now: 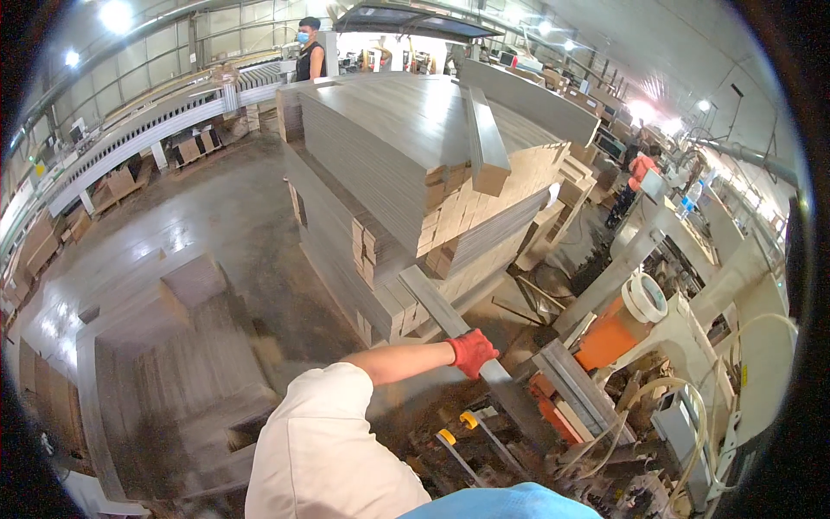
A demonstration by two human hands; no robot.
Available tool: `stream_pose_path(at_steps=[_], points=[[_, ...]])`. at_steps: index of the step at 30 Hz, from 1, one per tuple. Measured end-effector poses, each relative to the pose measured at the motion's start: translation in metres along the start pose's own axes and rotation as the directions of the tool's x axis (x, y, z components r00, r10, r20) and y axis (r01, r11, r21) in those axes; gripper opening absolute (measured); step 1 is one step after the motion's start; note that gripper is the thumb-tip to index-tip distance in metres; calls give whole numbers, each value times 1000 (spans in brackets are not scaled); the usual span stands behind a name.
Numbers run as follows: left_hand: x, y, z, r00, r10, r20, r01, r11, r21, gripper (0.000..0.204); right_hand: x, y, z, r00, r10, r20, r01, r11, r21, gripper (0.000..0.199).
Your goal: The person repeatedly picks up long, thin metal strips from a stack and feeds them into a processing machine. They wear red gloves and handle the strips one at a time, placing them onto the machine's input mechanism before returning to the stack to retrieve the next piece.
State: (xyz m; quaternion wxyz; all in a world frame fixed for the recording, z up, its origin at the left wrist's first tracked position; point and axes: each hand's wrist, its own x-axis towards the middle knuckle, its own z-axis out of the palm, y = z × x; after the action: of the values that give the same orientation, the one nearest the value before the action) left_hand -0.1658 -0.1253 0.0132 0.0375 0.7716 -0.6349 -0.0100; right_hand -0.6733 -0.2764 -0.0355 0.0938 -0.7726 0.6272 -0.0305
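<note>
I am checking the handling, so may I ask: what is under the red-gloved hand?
A long grey board runs under the left hand and shows on both sides of it. The stretch beneath the glove, and the palm, are covered.

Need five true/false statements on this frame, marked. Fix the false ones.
1. The red-gloved left grip is on a long, narrow grey board. True.
2. The right grip is also visible. False: only the left one shows.
3. A person in a black sleeveless top stands beyond the tall stack of grey boards. True.
4. The orange-topped person is left of that stack. False: the orange-topped person is on its right.
5. A loose grey board lies on top of the stack. True.
</note>
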Motion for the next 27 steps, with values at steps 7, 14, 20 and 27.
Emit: stream_pose_path(at_steps=[7,14,20,27], points=[[3,-8,8,1000,17,-14,-17,1000,-11,55,2,8,2,1000,-3,11,4,1000,-25,63],[1,0,-3,1000,-1,5,1,1000,-5,55,-12,49,2,998,55,18,-54,998,-22,61],[2,2,-3,999,-16,47,13,998,54,54,-38,80,0,994,111,10,-111,994,-24,59],[4,4,-1,999,-21,50,19,998,53,57,-38,107,34,979,190,66,-136,379,915,60]])
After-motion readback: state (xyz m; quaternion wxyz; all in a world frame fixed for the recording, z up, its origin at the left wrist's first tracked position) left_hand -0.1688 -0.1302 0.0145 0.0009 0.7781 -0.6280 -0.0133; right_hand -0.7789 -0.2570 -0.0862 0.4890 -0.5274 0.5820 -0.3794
